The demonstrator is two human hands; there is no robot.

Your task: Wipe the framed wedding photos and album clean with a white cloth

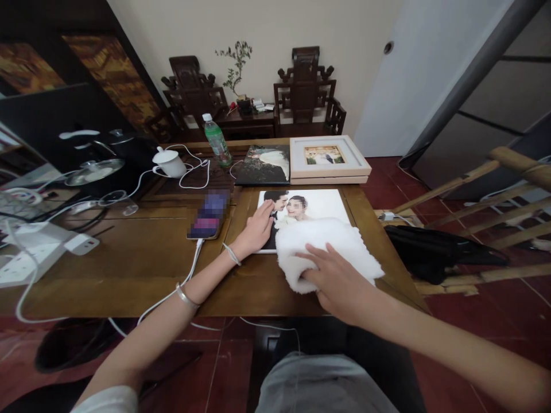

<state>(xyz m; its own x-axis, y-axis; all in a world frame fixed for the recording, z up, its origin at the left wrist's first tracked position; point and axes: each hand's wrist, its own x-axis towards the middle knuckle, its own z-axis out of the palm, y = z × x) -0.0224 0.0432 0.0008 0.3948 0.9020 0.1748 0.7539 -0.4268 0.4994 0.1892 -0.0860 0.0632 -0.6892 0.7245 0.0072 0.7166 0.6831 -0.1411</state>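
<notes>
White plush cloth (336, 244) covers the near right part of the couple's portrait panel (318, 205), which lies flat before me. My right hand (336, 275) grasps the cloth's near side; my left hand (258, 225), gripping nothing, lays its fingers on the panel's left side. Left sits a smartphone (210, 215); far, a framed photo (325, 155).

Diffuse, moderate light; black pot (129, 152) at left (detail apparently lost in shadow); edges stretched; pixelation masks phone screen (209, 215), part of photo (301, 210).
</notes>
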